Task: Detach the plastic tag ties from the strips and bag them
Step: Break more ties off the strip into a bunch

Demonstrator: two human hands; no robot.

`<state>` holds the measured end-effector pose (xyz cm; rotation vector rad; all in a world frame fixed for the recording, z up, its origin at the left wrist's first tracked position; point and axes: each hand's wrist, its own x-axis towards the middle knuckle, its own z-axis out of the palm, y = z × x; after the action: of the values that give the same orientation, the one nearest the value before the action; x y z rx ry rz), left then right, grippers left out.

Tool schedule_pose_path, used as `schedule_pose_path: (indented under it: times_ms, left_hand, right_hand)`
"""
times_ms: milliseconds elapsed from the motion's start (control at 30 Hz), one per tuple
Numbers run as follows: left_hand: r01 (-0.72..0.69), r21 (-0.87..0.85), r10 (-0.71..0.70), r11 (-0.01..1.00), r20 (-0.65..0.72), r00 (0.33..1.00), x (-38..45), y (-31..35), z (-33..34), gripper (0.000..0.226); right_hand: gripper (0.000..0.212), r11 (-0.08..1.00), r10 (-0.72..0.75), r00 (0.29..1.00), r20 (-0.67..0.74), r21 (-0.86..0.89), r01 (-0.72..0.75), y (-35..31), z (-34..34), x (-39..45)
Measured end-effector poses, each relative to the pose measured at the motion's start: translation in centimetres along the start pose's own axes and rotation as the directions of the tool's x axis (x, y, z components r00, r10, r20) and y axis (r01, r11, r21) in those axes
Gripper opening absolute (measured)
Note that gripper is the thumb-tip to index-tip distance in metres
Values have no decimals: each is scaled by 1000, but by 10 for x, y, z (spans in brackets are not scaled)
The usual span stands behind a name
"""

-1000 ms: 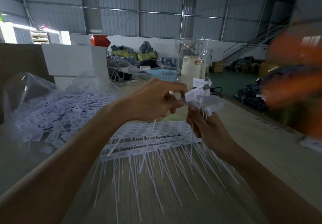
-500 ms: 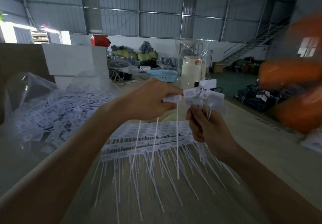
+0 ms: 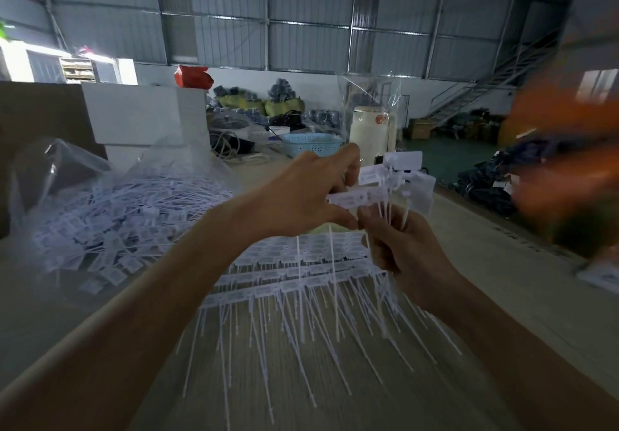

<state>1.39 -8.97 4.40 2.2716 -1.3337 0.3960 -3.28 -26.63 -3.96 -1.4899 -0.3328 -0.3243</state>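
Note:
My left hand [image 3: 301, 196] pinches a short white strip of tag ties [image 3: 356, 197], whose thin tails hang down toward the table. My right hand [image 3: 400, 249] grips a bundle of detached tag ties [image 3: 407, 179] by their tails, the flat tags fanned out above its fist. The two hands are close together in mid-air. Below them lie rows of uncut strips [image 3: 294, 273] with long tails pointing toward me. To the left is a clear plastic bag [image 3: 60, 176] with a heap of loose ties [image 3: 110, 226] in it.
The wooden table [image 3: 485, 279] runs to an edge on the right. At the back stand a white box [image 3: 140, 119], a blue basket [image 3: 313, 144] and a cream canister [image 3: 368, 132]. A blurred orange shape [image 3: 569, 162] fills the right side.
My left hand has drawn a short strip away from the bundle and lowered it slightly. The tags in my right hand have fanned out more. The orange blur has shifted.

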Motion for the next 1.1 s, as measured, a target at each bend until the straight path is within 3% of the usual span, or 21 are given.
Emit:
schedule_pose_path:
  times_ms: [200,400,500,633,933,1100]
  left_hand:
    - [-12,39,14,999,-33,999,-1,-6,-5,37]
    - [-18,276,34,961,-53,998,-1,-11,-5,34]
    - [-33,320,65,947,-89,994,-1,-8,-3,24]
    - [-55,319,84,946,-78,993,-1,-3,-1,22]
    - [-63,60,63,996,-9,998,2,-7,-4,16]
    - [3,-121,-1,993,18,1000,2,-14,-5,15]
  right_hand:
    - [26,997,-3,993,-115,76,12,-4,-4,3]
    - [33,974,41,995,-95,224,-19,-8,-3,2]
    - [27,978,60,995,-82,205,-42,-9,-2,1]
    - [28,996,-14,984,-177,80,29,-7,-4,1]
    - [22,991,-133,982,-136,9,136,-4,-7,2]
    - [26,950,-273,957,-98,-186,252,-4,-9,0]
